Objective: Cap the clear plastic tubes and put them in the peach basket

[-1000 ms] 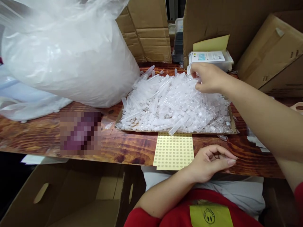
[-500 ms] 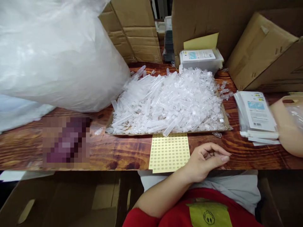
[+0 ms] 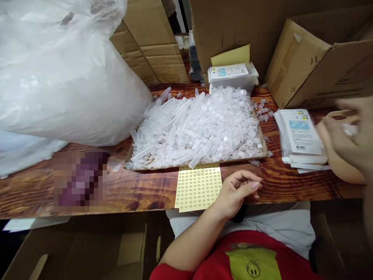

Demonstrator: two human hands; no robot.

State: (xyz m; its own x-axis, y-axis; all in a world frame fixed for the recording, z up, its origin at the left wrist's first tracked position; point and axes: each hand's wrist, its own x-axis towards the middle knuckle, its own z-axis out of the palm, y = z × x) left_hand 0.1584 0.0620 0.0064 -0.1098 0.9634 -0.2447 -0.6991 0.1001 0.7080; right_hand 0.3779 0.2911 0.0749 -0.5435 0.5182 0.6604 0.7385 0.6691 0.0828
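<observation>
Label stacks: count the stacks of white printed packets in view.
2: one stack of packets behind the tray of tubes, one stack right of it by the right hand. Others may be hidden.

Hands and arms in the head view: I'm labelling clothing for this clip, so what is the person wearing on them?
Both hands are bare: no gloves, rings or watch show. The left hand has fairly long, neatly shaped nails, and its forearm is uncovered up to a red sleeve near the elbow. The right hand is motion-blurred at the frame's right edge, so its details and any sleeve cannot be made out.
</observation>
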